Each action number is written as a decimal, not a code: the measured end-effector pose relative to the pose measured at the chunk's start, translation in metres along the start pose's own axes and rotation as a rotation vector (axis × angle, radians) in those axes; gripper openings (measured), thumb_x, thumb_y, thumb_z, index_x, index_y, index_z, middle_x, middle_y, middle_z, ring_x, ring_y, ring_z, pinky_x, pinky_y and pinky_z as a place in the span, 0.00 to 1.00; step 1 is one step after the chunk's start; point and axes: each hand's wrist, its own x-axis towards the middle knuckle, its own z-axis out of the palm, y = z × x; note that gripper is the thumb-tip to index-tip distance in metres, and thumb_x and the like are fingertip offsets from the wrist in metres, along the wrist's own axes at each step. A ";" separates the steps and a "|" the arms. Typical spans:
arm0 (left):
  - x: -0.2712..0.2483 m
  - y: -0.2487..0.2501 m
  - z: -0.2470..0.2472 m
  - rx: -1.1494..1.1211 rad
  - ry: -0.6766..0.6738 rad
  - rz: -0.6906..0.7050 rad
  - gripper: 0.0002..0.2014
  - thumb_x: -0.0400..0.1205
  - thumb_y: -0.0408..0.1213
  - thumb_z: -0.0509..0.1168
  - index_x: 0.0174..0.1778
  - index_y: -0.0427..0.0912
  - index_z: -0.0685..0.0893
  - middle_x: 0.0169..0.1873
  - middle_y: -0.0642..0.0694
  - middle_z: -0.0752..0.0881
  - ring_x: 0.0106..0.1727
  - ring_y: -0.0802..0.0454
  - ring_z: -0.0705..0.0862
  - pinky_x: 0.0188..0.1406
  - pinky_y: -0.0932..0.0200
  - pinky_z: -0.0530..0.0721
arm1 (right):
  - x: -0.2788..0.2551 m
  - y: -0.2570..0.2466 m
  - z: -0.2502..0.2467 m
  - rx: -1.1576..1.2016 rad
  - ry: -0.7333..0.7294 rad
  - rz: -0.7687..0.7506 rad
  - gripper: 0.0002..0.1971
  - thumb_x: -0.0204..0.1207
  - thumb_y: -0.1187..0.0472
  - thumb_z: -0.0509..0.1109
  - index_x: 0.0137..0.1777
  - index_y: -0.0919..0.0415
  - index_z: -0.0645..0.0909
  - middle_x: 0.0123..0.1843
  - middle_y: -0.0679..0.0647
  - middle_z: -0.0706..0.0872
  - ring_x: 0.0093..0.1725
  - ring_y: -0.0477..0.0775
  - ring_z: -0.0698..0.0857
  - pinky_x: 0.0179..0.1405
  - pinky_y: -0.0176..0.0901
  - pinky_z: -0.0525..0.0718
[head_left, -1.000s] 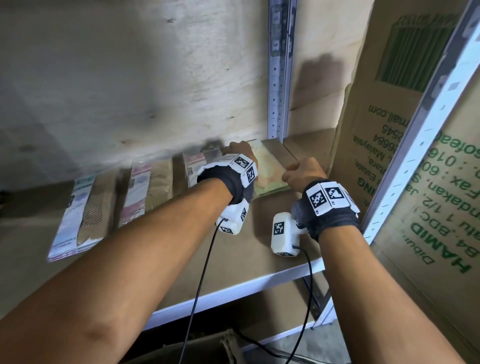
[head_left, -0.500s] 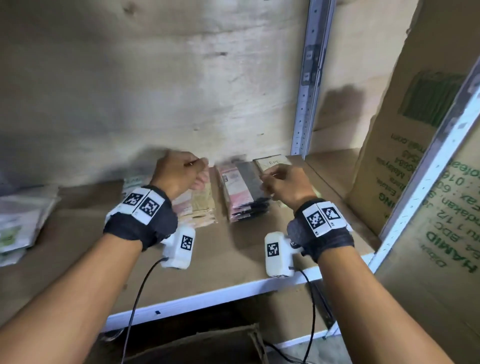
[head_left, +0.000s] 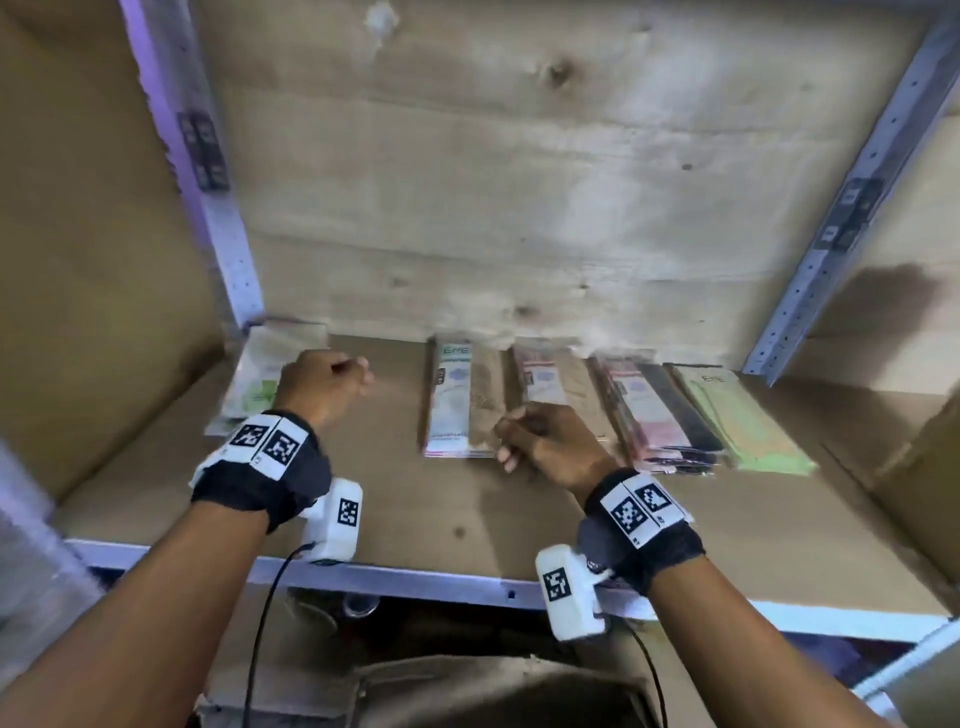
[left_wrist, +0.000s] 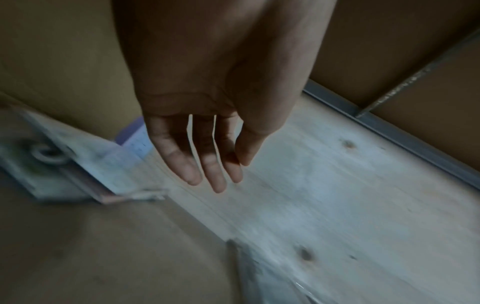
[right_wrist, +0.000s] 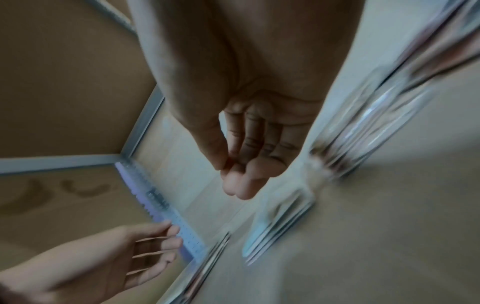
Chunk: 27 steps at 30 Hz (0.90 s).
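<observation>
Head view: L hand (head_left: 317, 384) hangs over the shelf (head_left: 415, 519) near its left end, just right of the left pack (head_left: 257, 374). That pack lies flat in the back-left corner by the post (head_left: 228, 260). Contact w/ pack: cannot tell.

Left wrist view: fingers (left_wrist: 182, 160) loose, near straight, nothing held.

R hand (head_left: 545, 441) is mid-shelf, over the front end of the pink pack (head_left: 545, 371), thumb near the corner of the blue pack (head_left: 452, 400). Touching or not: cannot tell, blur.

Right wrist view: fingers (right_wrist: 249, 144) loosely curled, thumb close to the tips, palm empty.

Right of R hand: a stack (head_left: 654, 415) of packs, then a green pack (head_left: 748, 426), side by side. All lie flat, far ends toward the back board (head_left: 519, 208). Both wrists carry marker bands w/ white camera units.
</observation>
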 end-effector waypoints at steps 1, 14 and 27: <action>0.006 -0.007 -0.014 0.066 0.025 -0.030 0.09 0.80 0.46 0.68 0.38 0.48 0.89 0.45 0.43 0.93 0.51 0.44 0.90 0.61 0.49 0.86 | 0.010 -0.006 0.017 -0.001 -0.027 0.004 0.06 0.82 0.64 0.69 0.48 0.67 0.81 0.34 0.62 0.88 0.27 0.53 0.84 0.26 0.38 0.81; 0.027 -0.054 -0.100 0.302 0.001 -0.217 0.20 0.81 0.45 0.69 0.65 0.38 0.85 0.63 0.40 0.88 0.59 0.41 0.86 0.55 0.58 0.80 | 0.122 -0.053 0.180 0.069 -0.199 0.171 0.05 0.79 0.74 0.67 0.50 0.66 0.81 0.38 0.62 0.83 0.37 0.63 0.84 0.35 0.49 0.88; 0.017 -0.038 -0.100 0.228 -0.061 -0.163 0.27 0.77 0.24 0.67 0.74 0.36 0.77 0.64 0.32 0.84 0.63 0.35 0.86 0.64 0.42 0.85 | 0.114 -0.036 0.164 0.399 -0.129 0.187 0.14 0.77 0.78 0.69 0.61 0.72 0.80 0.37 0.63 0.83 0.27 0.53 0.79 0.25 0.39 0.76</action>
